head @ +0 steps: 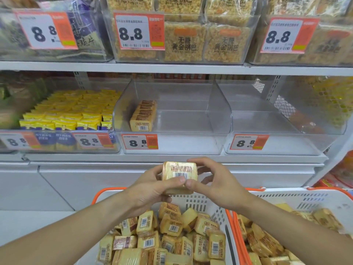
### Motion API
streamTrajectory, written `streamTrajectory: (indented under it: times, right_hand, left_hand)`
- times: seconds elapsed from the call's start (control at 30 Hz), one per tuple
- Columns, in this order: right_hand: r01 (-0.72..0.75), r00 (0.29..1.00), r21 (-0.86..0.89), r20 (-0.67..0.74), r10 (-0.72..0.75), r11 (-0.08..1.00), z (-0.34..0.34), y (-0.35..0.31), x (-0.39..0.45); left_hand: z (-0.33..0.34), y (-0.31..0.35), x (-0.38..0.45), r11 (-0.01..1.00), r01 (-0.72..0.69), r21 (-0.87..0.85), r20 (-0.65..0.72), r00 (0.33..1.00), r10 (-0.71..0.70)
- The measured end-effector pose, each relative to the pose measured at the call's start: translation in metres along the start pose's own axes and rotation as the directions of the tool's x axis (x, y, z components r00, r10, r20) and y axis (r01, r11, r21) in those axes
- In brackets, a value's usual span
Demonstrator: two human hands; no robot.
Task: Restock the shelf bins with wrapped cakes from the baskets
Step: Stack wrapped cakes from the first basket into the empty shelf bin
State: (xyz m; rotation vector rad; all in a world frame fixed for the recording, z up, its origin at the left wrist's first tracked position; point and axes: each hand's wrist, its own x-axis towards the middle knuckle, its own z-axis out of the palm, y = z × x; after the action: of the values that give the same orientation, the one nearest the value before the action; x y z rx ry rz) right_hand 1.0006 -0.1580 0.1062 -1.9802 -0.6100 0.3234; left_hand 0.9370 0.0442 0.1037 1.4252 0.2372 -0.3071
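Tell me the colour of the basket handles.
Orange: the handles arch over the white basket rims, clearest in the head view.

This is a shop, a snack aisle in a grocery or supermarket. White metal shelving (172, 68) carries clear plastic bins (172, 115) of packaged food, each fronted by a price tag (140, 141) printed "8.8" with a barcode and an orange panel. The upper shelf holds packs of rice crackers (183, 42) with Chinese lettering; a lower bin is filled with yellow-wrapped snacks (76, 109). Below stand white shopping baskets (198, 202) with orange handles, heaped with barcoded wrapped cakes (172, 228).
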Motion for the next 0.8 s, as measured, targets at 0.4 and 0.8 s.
streamTrajectory:
  times: [0.4,0.8]
  right_hand:
    - [0.074,0.997,0.258,-0.043,-0.065,0.963,-0.012,-0.045,0.023]
    - [-0.147,0.985,0.106,-0.072,0.155,0.983,0.009,-0.101,0.172]
  left_hand:
    - [-0.028,0.034,-0.007,0.802,-0.317,0.507,-0.062,0.914,0.4]
    - [-0.081,0.03,0.008,0.18,0.074,0.981,-0.151,0.873,0.463]
